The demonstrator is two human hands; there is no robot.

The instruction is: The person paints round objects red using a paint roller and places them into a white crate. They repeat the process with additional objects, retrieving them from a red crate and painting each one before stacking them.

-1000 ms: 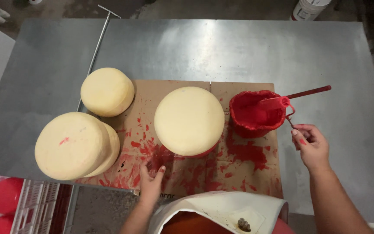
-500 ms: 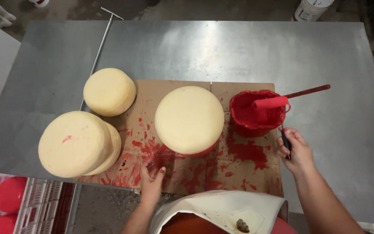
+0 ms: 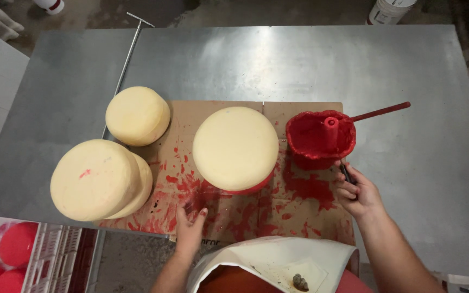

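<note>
Red-stained cardboard [image 3: 229, 211], hands apparently gripping brush [image 3: 333, 130]

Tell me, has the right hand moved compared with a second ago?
Yes. The right hand has come in leftward and a little up, toward the red pot; before, it lay farther out on the bare metal table.

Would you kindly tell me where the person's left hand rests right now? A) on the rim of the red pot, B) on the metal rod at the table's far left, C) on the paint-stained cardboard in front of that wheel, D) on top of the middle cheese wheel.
C: the left hand lies flat on the red-smeared cardboard, just in front of the middle cheese wheel and clear of it.
</note>
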